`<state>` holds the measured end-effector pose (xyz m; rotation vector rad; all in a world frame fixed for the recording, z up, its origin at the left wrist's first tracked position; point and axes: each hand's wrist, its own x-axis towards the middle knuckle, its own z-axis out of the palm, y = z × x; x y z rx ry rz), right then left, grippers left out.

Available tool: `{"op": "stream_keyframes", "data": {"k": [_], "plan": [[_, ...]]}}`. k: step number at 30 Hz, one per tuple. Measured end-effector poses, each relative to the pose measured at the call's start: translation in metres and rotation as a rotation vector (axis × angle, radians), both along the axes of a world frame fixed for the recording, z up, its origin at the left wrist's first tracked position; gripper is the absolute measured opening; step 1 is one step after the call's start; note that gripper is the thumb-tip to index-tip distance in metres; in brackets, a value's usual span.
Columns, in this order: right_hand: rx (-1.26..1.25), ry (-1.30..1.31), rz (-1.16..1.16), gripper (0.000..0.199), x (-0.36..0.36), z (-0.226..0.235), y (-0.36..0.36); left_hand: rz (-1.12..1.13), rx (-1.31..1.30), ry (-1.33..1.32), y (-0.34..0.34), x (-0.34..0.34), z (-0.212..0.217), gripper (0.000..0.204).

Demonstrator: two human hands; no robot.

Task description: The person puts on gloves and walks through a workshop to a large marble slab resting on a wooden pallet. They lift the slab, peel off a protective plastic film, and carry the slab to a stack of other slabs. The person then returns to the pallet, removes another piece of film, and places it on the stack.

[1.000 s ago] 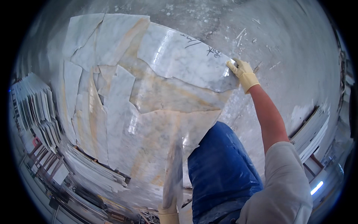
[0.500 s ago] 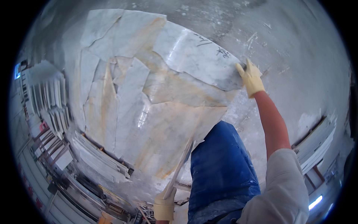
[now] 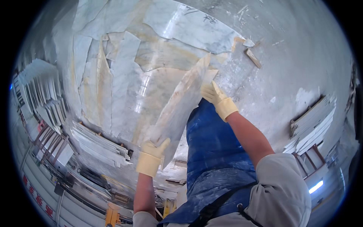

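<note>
A long marble slab piece (image 3: pixel 179 100) with a rough, pale brown edge stands tilted in front of me. My left hand (image 3: pixel 152 155), in a cream rubber glove, is closed on its lower left edge, thumb spread along the face. My right hand (image 3: pixel 217 99), gloved the same, grips the slab's upper right side; some of its fingers are hidden behind the stone. Beyond lie broken marble slabs (image 3: pixel 117 83), grey-white with ochre veins and jagged edges, fitted side by side. One far slab (image 3: pixel 196 28) bears dark handwritten marks.
A small wooden block (image 3: pixel 253 58) and a stone chip (image 3: pixel 248 42) lie on the dusty grey floor (image 3: pixel 287 64) past the far slab's corner. Stacked slabs lean at left (image 3: pixel 41 90) and right (image 3: pixel 312 121). A low slab stack (image 3: pixel 100 143) lies at lower left. My blue apron (image 3: pixel 219 151) hangs close behind the piece.
My right hand has left the far slab's corner and come back to the marble piece. My left hand has risen with the piece, whose broad face now shows. The view has shifted.
</note>
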<state>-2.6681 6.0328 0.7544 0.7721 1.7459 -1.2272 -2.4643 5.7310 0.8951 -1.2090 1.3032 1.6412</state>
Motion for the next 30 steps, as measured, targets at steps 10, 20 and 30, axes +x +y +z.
{"op": "stream_keyframes", "data": {"k": [10, 20, 30], "plan": [[0.609, 0.436, 1.331, 0.054, -0.038, 0.023, -0.035, -0.04, -0.013, 0.252, -0.023, -0.064, -0.068, 0.073], [0.126, 0.402, 0.791, 0.049, -0.122, 0.073, -0.091, 0.47, 0.007, 0.251, -0.019, -0.084, -0.155, 0.063], [-0.568, 0.411, 0.612, 0.037, -0.152, 0.219, -0.245, 1.287, 0.359, 0.403, -0.061, -0.13, -0.146, 0.055]]}}
